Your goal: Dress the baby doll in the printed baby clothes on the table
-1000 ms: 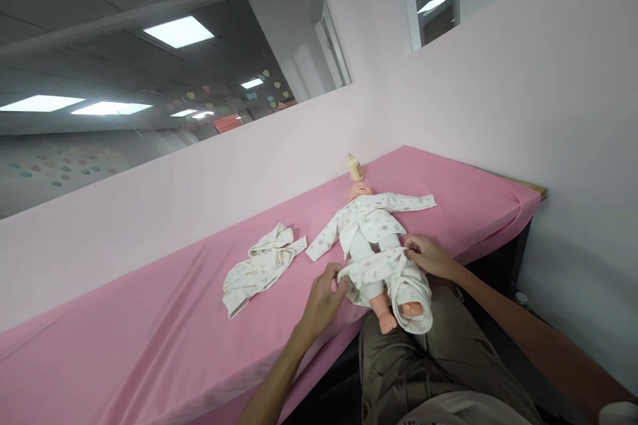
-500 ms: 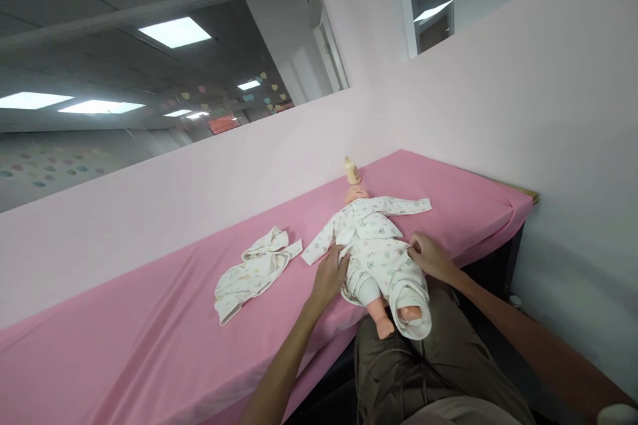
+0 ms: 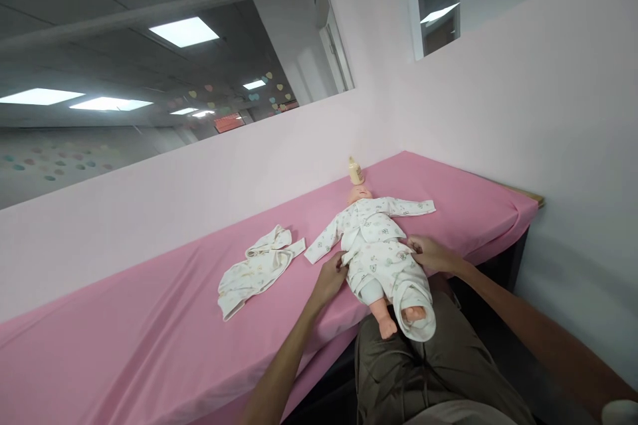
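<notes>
A baby doll (image 3: 376, 226) in a white printed top lies on its back on the pink-covered table (image 3: 149, 345), head toward the wall, feet hanging over the near edge above my lap. White printed trousers (image 3: 386, 265) cover its hips and legs. My left hand (image 3: 329, 277) grips the trousers' waistband at the doll's left side. My right hand (image 3: 432, 254) grips the waistband at the other side. One bare foot (image 3: 387, 327) sticks out; the other sits inside a loose trouser leg (image 3: 417, 315).
A second white printed garment (image 3: 259, 269) lies crumpled on the table to the left of the doll. A small baby bottle (image 3: 355, 170) stands by the wall behind the doll's head. Pink partition walls border the table at the back and right.
The trousers' waistband went from the doll's thighs up to its waist. Both my hands moved up along the doll's sides with it.
</notes>
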{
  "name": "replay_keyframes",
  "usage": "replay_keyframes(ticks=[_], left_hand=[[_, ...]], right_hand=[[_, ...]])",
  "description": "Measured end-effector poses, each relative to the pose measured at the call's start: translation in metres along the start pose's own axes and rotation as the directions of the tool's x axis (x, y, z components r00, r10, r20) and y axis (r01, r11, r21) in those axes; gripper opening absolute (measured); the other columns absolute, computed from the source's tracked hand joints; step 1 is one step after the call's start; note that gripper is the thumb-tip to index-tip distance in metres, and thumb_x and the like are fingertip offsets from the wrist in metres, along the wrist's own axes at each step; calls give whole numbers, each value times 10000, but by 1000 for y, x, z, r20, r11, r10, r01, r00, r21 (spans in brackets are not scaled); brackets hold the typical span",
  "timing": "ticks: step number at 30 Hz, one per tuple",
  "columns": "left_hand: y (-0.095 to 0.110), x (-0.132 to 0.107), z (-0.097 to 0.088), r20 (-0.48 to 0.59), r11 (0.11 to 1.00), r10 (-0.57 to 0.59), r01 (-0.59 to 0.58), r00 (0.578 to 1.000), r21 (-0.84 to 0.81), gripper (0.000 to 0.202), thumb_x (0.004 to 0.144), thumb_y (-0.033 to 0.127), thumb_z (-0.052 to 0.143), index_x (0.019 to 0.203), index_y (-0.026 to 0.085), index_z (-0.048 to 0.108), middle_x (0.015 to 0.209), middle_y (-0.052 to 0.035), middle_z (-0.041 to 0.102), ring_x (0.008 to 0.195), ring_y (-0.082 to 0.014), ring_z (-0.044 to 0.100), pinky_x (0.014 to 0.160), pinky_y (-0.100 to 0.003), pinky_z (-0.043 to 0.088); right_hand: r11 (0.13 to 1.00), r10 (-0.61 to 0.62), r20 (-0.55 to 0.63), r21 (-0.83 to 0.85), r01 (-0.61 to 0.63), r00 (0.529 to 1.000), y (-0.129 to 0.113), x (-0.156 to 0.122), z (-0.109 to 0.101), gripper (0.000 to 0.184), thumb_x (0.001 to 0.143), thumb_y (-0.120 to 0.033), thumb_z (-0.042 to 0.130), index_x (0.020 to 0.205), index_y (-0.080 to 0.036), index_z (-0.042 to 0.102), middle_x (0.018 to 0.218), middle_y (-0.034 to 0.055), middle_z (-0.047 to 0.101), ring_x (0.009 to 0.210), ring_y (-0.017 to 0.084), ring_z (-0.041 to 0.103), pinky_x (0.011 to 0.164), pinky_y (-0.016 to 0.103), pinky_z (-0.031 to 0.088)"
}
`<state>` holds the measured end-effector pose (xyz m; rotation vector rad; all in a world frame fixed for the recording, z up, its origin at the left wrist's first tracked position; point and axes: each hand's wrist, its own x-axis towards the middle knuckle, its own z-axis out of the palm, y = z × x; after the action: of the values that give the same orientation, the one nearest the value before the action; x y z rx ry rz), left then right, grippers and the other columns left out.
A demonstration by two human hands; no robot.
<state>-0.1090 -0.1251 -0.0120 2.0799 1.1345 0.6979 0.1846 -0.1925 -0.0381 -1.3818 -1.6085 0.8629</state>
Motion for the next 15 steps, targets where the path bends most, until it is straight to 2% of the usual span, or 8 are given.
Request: replay_keyframes(ticks=[2, 4, 7, 9, 11, 13, 15], left_hand=[[0, -3, 5, -27, 999, 49, -49, 998, 16, 451, 819, 159, 427, 1243, 213, 573, 1242, -75, 627, 1122, -253, 577, 973, -398, 428], [-1, -6, 7, -10, 998, 56, -57, 998, -25, 558, 832, 173, 444, 1386, 239, 457, 1398, -60, 523, 1277, -248, 484, 1079, -404, 353], [-7, -6, 5, 18, 984, -5, 8, 1000, -178, 717, 801, 164, 492, 1485, 226, 286, 1539, -61, 327, 1412, -226, 312, 1149, -375, 278], [-11, -4, 2, 15, 957, -77, 78, 997, -280, 777, 772, 150, 513, 1498, 228, 247, 1570, -69, 249, 1432, -230, 270, 1143, -363, 292], [-12, -3, 0, -6, 924, -128, 117, 992, -364, 775, 748, 145, 538, 1478, 244, 298, 1561, -65, 273, 1425, -241, 286, 1127, -360, 314], [-10, -3, -4, -13, 891, -131, 112, 991, -440, 669, 728, 145, 568, 1382, 237, 462, 1495, -64, 405, 1388, -253, 354, 1108, -364, 339], [-8, -2, -11, -11, 844, -132, 106, 991, -526, 465, 720, 153, 590, 1182, 194, 632, 1341, -88, 571, 1277, -268, 490, 1054, -370, 395]], right_hand=[[996, -16, -122, -88, 6, 992, 3, 5, 2, 164, 731, -290, 532, 694, -196, 402, 638, -48, 401, 621, 116, 382, 563, 237, 286], [989, -21, -189, -147, -7, 982, 3, 8, 4, 130, 735, -265, 501, 694, -198, 397, 637, -44, 412, 627, 123, 397, 569, 243, 285], [976, -29, -248, -215, -26, 968, 1, 10, 9, 123, 743, -239, 485, 689, -202, 380, 637, -39, 433, 632, 130, 415, 570, 249, 275], [971, -38, -299, -236, -35, 954, 1, 10, 13, 128, 755, -226, 476, 691, -205, 367, 635, -39, 436, 626, 131, 417, 568, 252, 268], [965, -41, -321, -257, -45, 946, 2, 11, 15, 125, 760, -212, 473, 697, -207, 365, 638, -38, 445, 624, 134, 423, 569, 255, 265], [957, -44, -292, -287, -43, 955, 3, 11, 14, 117, 771, -217, 475, 709, -209, 376, 647, -33, 462, 626, 141, 435, 570, 258, 272], [958, -54, -245, -285, -18, 968, 3, 9, 10, 89, 796, -232, 467, 734, -208, 407, 681, -20, 504, 651, 152, 470, 584, 260, 307]])
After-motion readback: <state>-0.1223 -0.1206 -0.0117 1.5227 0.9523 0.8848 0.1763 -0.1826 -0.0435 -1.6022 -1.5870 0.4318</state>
